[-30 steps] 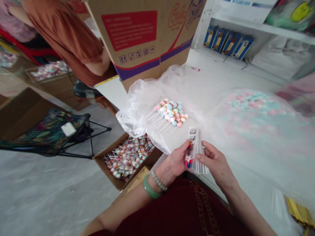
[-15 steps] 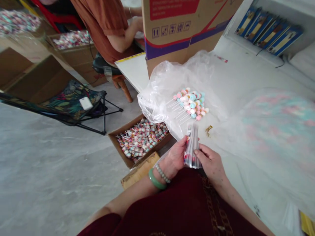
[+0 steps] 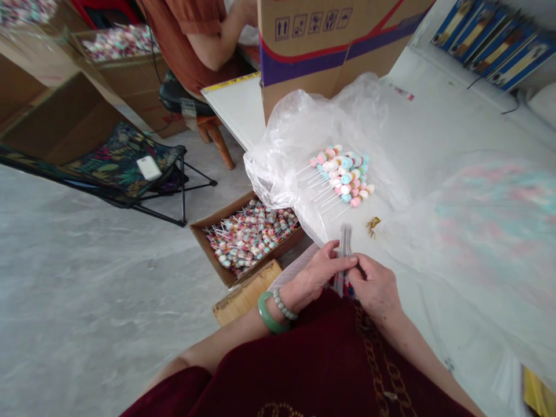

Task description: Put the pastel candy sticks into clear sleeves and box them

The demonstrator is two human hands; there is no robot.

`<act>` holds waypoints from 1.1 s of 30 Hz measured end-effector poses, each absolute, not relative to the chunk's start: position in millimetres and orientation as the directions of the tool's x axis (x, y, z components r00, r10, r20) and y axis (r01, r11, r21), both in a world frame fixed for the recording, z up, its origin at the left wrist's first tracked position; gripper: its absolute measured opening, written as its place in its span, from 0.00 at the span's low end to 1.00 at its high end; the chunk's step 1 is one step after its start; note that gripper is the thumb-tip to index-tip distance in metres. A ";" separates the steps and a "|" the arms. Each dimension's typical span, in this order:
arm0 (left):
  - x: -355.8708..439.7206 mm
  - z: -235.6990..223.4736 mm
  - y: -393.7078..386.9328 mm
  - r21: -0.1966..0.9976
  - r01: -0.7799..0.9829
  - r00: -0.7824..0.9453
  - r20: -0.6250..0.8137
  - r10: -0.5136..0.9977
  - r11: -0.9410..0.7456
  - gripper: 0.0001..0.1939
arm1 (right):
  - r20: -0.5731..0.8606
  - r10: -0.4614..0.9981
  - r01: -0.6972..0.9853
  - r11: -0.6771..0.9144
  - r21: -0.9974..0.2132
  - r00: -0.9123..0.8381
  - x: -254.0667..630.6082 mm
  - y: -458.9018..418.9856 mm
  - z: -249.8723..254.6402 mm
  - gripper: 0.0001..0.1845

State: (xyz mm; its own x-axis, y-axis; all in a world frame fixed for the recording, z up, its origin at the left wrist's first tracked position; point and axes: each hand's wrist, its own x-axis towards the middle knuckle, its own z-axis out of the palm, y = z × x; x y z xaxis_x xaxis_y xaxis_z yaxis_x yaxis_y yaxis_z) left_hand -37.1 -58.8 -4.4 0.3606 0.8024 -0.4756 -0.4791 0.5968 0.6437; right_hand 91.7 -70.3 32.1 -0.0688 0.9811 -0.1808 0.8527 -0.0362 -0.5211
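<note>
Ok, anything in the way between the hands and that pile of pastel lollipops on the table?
Nothing visible. The left hand and right hand hold a stack of clear bags, with the pastel lollipops straight ahead, sticks pointing toward them. A small gold scrap lies off to the right.

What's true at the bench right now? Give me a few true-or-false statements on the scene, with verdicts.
The left hand and right hand both hold a slim bundle of sticks. True.
The jade bangle is on the right wrist. False: it is on the left wrist.
A crumpled clear plastic bag lies behind the pastel lollipops. True.
The cardboard box of lollipops is closed. False: it is open and heaped with lollipops.
A person in a rust-orange top sits left of the large carton. True.
</note>
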 end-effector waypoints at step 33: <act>-30.1 -28.1 -32.3 0.862 -0.054 0.508 -0.411 0.757 0.504 0.11 | -0.411 0.912 0.931 -0.153 -0.330 0.004 152.3 -34.4 38.8 0.13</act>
State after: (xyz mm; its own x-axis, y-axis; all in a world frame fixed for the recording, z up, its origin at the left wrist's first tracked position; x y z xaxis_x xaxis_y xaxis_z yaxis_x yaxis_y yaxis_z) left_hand -30.1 -32.3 -28.1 0.5078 0.7573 -0.4106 -0.0544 0.5039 0.8620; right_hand 152.3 -34.4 38.8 0.0038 0.9118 -0.4106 0.9314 -0.1526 -0.3303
